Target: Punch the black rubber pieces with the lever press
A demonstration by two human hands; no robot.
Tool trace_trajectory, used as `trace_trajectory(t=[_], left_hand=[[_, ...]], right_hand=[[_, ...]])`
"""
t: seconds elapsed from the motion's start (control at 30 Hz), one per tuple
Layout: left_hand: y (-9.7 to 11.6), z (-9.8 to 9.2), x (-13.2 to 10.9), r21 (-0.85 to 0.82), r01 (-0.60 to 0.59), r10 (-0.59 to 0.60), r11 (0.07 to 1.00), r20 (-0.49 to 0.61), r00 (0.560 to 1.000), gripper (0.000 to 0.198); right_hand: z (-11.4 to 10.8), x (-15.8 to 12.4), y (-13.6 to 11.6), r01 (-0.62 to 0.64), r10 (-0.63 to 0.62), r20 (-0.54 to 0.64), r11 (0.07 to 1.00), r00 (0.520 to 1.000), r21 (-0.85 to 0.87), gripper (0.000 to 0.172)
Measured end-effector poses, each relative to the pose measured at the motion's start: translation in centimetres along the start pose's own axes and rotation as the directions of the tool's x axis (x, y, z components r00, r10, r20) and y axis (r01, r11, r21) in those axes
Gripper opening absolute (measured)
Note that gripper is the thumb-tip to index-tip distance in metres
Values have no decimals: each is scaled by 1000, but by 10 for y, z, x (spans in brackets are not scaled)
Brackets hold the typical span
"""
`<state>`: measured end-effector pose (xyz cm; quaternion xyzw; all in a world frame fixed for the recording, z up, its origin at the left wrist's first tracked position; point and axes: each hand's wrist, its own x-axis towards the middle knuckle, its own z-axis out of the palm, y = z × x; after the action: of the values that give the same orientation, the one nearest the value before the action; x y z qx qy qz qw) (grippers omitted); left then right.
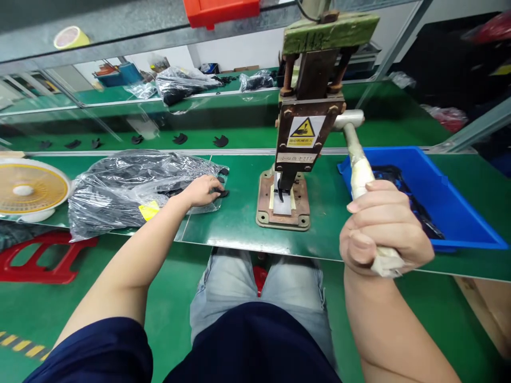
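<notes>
While one clear bag (120, 186) lies just left of it, the left hand (204, 190) curls onto one black piece (222, 193), grip unclear; one press (305, 101) stands between the hands; the right hand (383, 229) clamps its single lever (356, 157), one blue bin (443, 183) just beyond.

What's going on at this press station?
A seated person is working a manual press on the green bench. The right hand is closed around the taped lever handle. The left hand rests on small black pieces at the mouth of a clear plastic bag; whether it holds one can't be told. A dark piece sits under the ram. A blue bin of dark parts stands to the right.
</notes>
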<state>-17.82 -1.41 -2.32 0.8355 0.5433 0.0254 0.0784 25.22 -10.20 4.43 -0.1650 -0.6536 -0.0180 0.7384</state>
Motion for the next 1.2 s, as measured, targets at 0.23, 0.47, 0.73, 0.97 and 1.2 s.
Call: trace_trajectory(t=[0.23,0.47,0.73,0.97,1.2], left_hand=[[20,3,-11,25,502,-500,864,-57,864,58],[40,21,7,-144,586,-591,798,8,807,75],[72,21,17,-385,295,-372,875,-143,917,40],[97,26,29,-297,275,-323,914,-127,938,25],[90,17,35,-350,231,-324,908,-237,916,24]], right_hand=[[2,1,1,-4,4,-20,1000,1000,12,38],[1,2,-2,0,0,10,1000,1000,1,33],[0,6,-7,-20,20,46,1000,999,3,29],[-1,6,-7,-7,7,60,1000,998,-6,27],[-1,5,-7,-4,4,56,1000,998,2,28]])
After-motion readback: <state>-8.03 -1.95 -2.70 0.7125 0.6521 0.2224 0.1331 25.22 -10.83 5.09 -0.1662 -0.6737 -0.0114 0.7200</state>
